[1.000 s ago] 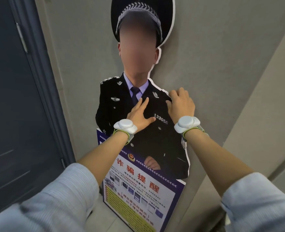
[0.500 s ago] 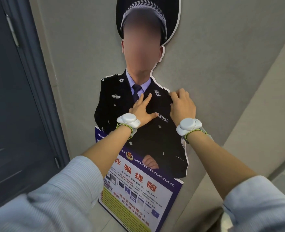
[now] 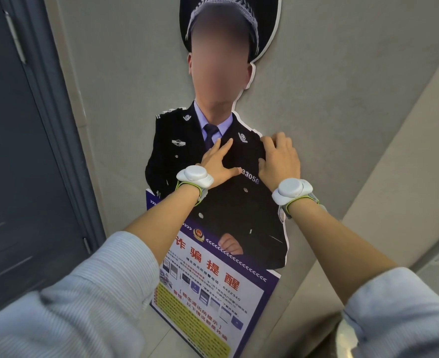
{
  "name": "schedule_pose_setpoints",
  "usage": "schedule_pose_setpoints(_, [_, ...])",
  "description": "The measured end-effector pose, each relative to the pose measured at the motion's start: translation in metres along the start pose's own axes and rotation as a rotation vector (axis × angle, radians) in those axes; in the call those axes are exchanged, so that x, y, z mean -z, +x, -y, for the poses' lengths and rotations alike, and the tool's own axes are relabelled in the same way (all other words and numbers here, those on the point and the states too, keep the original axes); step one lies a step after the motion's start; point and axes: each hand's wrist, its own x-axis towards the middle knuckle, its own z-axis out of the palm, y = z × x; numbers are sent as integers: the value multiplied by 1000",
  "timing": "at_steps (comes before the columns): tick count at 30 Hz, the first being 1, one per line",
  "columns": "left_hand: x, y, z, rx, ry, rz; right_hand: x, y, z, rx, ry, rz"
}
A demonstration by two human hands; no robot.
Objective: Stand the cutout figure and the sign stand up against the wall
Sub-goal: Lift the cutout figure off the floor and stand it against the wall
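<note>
- Both hands have crept a touch higher up the printed chest since a second ago, and the view has swung so the cap now runs off the top of the picture; otherwise little has shifted
- Left hand [image 3: 217, 161] lies flat on the cutout figure [image 3: 239, 202], fingers spread apart, palm pressed to the dark uniform just below the tie, holding nothing
- Right hand [image 3: 280, 161] rests at the figure's shoulder edge with fingers curled; whether they hook round the board's rim or only press on its face, I cannot tell
- Cutout stands upright against the grey wall [image 3: 342, 99], beside the dark door [image 3: 19, 177], its poster panel [image 3: 213, 288] reaching down toward the floor; its foot is cut off from sight
- No sign stand shows anywhere, so that half of the job looks undone
- To do this step well, I would say: keep the flat palm pushing evenly so the board settles flush, use the right hand to square the edge, and check the base is firmly footed
- Ease the pressure off slowly, one hand at a time, watching for the top tipping forward, since a thin board like this could slide or peel away from the wall
</note>
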Motion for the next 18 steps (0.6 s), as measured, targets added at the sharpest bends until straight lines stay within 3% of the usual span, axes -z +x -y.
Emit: schedule_pose_setpoints(18, [29, -92, 30, 75, 177, -168, 21, -51, 50, 45, 22, 42])
